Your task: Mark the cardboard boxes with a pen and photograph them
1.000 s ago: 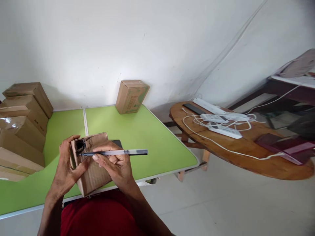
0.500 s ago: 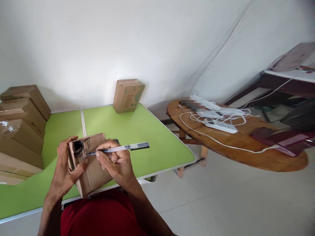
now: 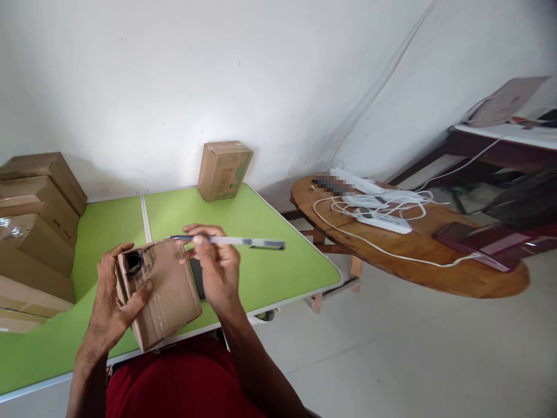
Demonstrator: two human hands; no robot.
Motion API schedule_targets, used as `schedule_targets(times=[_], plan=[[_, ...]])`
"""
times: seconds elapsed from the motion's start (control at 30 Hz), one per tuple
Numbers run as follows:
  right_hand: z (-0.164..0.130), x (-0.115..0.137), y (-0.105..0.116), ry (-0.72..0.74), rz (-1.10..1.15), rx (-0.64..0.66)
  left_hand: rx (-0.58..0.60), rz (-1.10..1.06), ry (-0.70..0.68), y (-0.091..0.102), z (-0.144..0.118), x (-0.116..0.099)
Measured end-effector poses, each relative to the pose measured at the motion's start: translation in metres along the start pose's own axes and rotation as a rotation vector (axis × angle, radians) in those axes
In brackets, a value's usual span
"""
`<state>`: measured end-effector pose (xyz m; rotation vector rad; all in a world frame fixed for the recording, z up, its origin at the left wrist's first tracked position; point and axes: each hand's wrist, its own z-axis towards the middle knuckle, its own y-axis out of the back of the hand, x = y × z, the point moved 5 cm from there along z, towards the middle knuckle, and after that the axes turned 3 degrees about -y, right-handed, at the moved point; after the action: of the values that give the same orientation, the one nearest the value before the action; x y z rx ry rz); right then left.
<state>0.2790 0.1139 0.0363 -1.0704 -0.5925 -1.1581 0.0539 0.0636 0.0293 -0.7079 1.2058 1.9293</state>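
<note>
The stack of boxes (image 3: 35, 226) at 9 o'clock runs off the left edge, so no telling how many there are. The dark phone (image 3: 198, 278) is mostly tucked behind the small box (image 3: 159, 293) and the right hand (image 3: 217, 267). The pen (image 3: 230, 241) is motion-smeared, tip hard to make out. Something on the round table (image 3: 435, 273) at 2 o'clock is pixelated out, just a mosaic patch (image 3: 333, 184). The print on the far box (image 3: 224, 169) is too tiny to read. Both forearms get cut off at 6 o'clock.

Stacked cartons (image 3: 35, 220) on green table (image 3: 261, 232); power strips (image 3: 383, 220) on wooden table (image 3: 456, 273).
</note>
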Motion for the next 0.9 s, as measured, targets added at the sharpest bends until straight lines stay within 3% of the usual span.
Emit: schedule_targets(times=[0.07, 0.13, 0.23, 0.33, 0.47, 0.63, 0.77, 0.9], plan=[[0.012, -0.005, 0.03, 0.041, -0.082, -0.114, -0.002, -0.028, 0.031, 0.002, 0.0, 0.004], [0.024, -0.016, 0.063, -0.012, -0.367, -0.142, -0.002, -0.06, 0.062, 0.004, 0.001, 0.009], [0.03, -0.051, 0.104, -0.345, -1.132, 0.014, 0.004, -0.088, 0.087, 0.004, 0.003, 0.016], [0.018, -0.079, 0.128, -0.578, -1.466, 0.104, 0.001, -0.063, 0.064, 0.003, 0.005, 0.017], [0.001, -0.102, 0.131, -0.68, -1.564, 0.131, -0.001, -0.042, 0.043, 0.003, 0.006, 0.014], [-0.003, -0.101, 0.126, -0.678, -1.624, 0.126, 0.003, -0.03, 0.057, 0.004, 0.005, 0.014], [-0.016, -0.092, 0.109, -0.634, -1.62, 0.115, 0.014, -0.056, 0.067, 0.004, 0.005, 0.015], [-0.04, -0.101, 0.087, -0.686, -1.536, 0.171, 0.006, -0.046, 0.087, 0.005, 0.006, 0.013]])
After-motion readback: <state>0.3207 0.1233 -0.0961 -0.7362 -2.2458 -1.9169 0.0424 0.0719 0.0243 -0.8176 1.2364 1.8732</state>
